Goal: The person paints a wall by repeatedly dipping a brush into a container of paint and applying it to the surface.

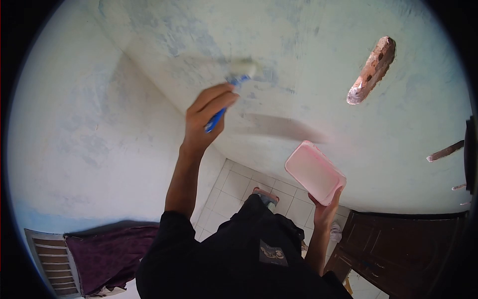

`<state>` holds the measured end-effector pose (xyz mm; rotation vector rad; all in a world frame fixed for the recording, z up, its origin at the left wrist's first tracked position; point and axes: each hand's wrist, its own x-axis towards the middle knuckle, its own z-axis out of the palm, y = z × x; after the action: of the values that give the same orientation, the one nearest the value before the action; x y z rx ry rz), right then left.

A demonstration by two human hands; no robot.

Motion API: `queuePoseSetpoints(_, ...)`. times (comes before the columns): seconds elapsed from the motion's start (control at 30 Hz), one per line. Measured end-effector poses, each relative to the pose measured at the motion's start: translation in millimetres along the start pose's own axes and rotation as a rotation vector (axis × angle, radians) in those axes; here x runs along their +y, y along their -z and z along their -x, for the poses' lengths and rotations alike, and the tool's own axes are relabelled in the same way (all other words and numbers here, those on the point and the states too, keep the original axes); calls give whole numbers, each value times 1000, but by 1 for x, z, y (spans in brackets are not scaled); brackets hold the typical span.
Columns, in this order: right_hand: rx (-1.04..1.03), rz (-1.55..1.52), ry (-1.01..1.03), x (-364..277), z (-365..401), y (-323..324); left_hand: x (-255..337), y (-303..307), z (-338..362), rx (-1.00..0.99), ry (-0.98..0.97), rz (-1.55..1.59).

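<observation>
My left hand (201,112), raised in front of the wall (308,60), has its fingers wrapped round the blue handle of a paintbrush (216,119). The brush's pale bristles are blurred and overlap the wall's patchy, blue-stained surface. Lower on the right, my right hand (326,212) grips a pink rectangular plastic tub (339,182) by its near end. Whitish paint (313,172) shows inside the tub, which is tilted in this view. The fingers under the tub are mostly hidden.
A rough groove (371,72) is cut into the wall at upper right, with a smaller slot (445,151) beyond it. Dark wooden furniture (398,244) stands at lower right. At lower left, purple cloth (112,254) hangs beside a slatted vent (54,264). White tiles (236,184) cover the floor.
</observation>
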<state>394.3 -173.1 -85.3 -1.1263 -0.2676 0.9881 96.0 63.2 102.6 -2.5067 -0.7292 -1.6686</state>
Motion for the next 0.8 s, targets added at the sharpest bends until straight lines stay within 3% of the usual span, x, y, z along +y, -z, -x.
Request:
queuePoseSetpoints(0.07,-11,-11,-10,2,1,-2,-3,-4,-7,276,-171,-143)
queuePoseSetpoints(0.17,-26,-10,-20,2,0,-4,-24,-32,23,347,-194,-130)
queuePoseSetpoints(0.33,-3,-8,-18,7,0,-1,-43,-90,166,-41,-68,-57)
queuePoseSetpoints(0.47,-14,7,-16,8,-1,4,-27,-90,233,-494,283,115)
queuePoseSetpoints(0.5,-9,8,-16,8,-1,4,-25,-87,232,-625,398,147)
queuePoseSetpoints(0.6,-11,7,-9,5,-4,3,-43,-84,204,-380,341,211)
queuePoseSetpoints(0.73,4,2,-6,0,-1,-3,-18,-25,54,-248,204,167)
queuePoseSetpoints(0.8,-15,-3,2,1,-4,-2,-5,3,7,-161,40,52)
